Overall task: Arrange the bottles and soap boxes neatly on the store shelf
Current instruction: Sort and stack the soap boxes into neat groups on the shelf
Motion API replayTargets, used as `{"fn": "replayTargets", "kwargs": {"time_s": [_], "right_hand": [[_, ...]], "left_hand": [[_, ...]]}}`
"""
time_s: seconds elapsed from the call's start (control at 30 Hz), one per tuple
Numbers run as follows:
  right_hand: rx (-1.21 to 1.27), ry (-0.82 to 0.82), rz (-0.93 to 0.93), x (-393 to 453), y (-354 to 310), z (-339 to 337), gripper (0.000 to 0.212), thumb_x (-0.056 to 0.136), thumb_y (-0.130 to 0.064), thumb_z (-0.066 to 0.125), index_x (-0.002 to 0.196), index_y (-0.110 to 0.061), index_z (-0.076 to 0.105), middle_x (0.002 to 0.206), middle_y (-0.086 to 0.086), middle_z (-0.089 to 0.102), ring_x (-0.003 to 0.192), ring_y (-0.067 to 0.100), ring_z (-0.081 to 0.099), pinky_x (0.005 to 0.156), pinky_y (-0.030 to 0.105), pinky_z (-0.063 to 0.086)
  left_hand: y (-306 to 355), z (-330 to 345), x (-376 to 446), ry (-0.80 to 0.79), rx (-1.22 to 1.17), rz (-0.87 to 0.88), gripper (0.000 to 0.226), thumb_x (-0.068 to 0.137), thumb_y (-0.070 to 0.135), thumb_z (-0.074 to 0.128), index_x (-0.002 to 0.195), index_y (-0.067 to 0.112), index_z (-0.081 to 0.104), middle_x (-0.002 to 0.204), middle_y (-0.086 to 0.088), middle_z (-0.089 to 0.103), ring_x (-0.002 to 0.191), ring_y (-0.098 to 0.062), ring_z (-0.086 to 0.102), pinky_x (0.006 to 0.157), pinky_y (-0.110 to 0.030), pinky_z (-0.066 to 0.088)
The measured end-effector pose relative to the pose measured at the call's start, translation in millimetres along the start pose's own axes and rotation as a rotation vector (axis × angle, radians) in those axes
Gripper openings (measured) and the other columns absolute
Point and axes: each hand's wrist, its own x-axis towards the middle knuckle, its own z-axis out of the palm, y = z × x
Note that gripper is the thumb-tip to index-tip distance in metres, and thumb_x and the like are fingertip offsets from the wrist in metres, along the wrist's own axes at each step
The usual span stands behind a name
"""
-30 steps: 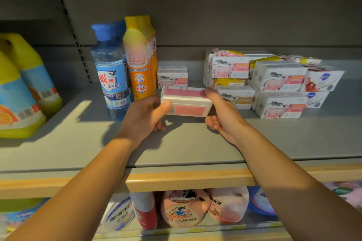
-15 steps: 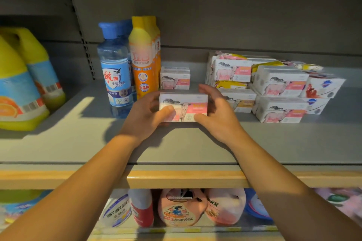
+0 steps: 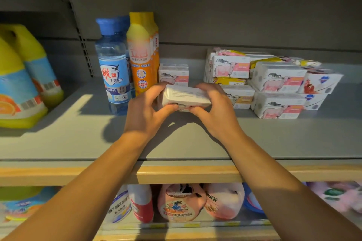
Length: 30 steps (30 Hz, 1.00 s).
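Note:
A white and pink soap box [image 3: 186, 97] is held just above the grey shelf [image 3: 78, 133], its printed top tilted toward me. My left hand [image 3: 146, 111] grips its left end and my right hand [image 3: 213, 109] grips its right end. Right behind it stands another soap box [image 3: 173, 74] with a sheep picture. A blue bottle [image 3: 114, 68] and an orange bottle [image 3: 142, 53] stand upright to the left of these boxes. A loose pile of soap boxes [image 3: 274, 82] lies to the right.
Two large yellow jugs [image 3: 21, 76] stand at the shelf's far left. A wooden strip [image 3: 186, 174] edges the shelf front. Below it, a lower shelf holds a pink pouch [image 3: 181, 203] and other packs. The upright post [image 3: 78, 25] divides the shelf bays.
The soap box in both hands has turned from its pink edge to the sheep face, then tipped top-toward-me, and moved back toward the box standing beside the orange bottle.

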Motion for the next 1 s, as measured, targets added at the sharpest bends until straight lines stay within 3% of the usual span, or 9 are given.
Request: {"fn": "replayTargets", "kwargs": {"time_s": [0.23, 0.33, 0.47, 0.57, 0.67, 0.83, 1.0], "right_hand": [[-0.035, -0.022, 0.034, 2, 4, 2, 0.054, 0.078, -0.021, 0.08, 0.128, -0.025, 0.061, 0.115, -0.005, 0.052, 0.103, 0.008, 0.05, 0.078, -0.002, 0.036], [-0.089, -0.059, 0.052, 3, 7, 5, 0.054, 0.079, -0.019, 0.078, 0.13, -0.022, 0.061, 0.122, 0.003, 0.055, 0.114, 0.017, 0.05, 0.089, 0.008, 0.033], [-0.145, -0.065, 0.068, 4, 9, 6, 0.053, 0.082, -0.017, 0.075, 0.132, -0.02, 0.059, 0.132, 0.004, 0.052, 0.127, 0.018, 0.043, 0.095, 0.008, 0.024], [-0.229, -0.043, -0.033, 3, 4, 8, 0.046, 0.083, -0.016, 0.074, 0.128, -0.02, 0.063, 0.131, 0.0, 0.051, 0.123, 0.018, 0.045, 0.102, 0.022, 0.037], [-0.366, -0.043, -0.145, 5, -1, 14, 0.04, 0.081, -0.011, 0.071, 0.12, -0.019, 0.067, 0.121, 0.004, 0.06, 0.116, 0.028, 0.048, 0.097, 0.038, 0.045], [-0.503, -0.149, -0.167, 38, 9, 24, 0.042, 0.087, -0.014, 0.067, 0.128, -0.016, 0.061, 0.123, 0.01, 0.056, 0.118, 0.033, 0.044, 0.1, 0.045, 0.04], [-0.585, -0.131, -0.109, 73, 22, 52, 0.043, 0.091, -0.016, 0.061, 0.133, -0.021, 0.056, 0.128, 0.007, 0.05, 0.12, 0.031, 0.041, 0.096, 0.041, 0.034]], "left_hand": [[-8, 0, 0, -0.091, -0.008, -0.152, 0.043, 0.087, 0.03, 0.071, 0.128, 0.019, 0.062, 0.117, 0.005, 0.07, 0.104, -0.007, 0.067, 0.091, -0.037, 0.056], [-13, -1, 0, -0.1, 0.106, -0.184, 0.038, 0.087, 0.029, 0.071, 0.122, 0.015, 0.065, 0.113, 0.002, 0.072, 0.1, -0.01, 0.068, 0.091, -0.034, 0.055], [-16, -11, -1, -0.203, 0.313, -0.225, 0.035, 0.088, 0.034, 0.068, 0.119, 0.019, 0.065, 0.115, -0.001, 0.071, 0.105, -0.021, 0.066, 0.091, -0.034, 0.051], [-22, -26, -10, -0.386, 0.462, -0.229, 0.038, 0.087, 0.046, 0.062, 0.121, 0.029, 0.062, 0.118, -0.002, 0.068, 0.106, -0.024, 0.062, 0.087, -0.034, 0.05], [-25, -34, -19, -0.517, 0.523, -0.245, 0.048, 0.083, 0.061, 0.05, 0.119, 0.032, 0.062, 0.121, 0.001, 0.066, 0.109, -0.023, 0.059, 0.091, -0.038, 0.051], [-28, -30, -19, -0.496, 0.521, -0.173, 0.039, 0.089, 0.055, 0.054, 0.118, 0.031, 0.063, 0.121, 0.003, 0.066, 0.113, -0.02, 0.055, 0.088, -0.032, 0.046], [-33, -29, -20, -0.471, 0.513, -0.159, 0.044, 0.088, 0.055, 0.056, 0.126, 0.033, 0.061, 0.128, 0.007, 0.063, 0.12, -0.021, 0.05, 0.092, -0.029, 0.042]]}}
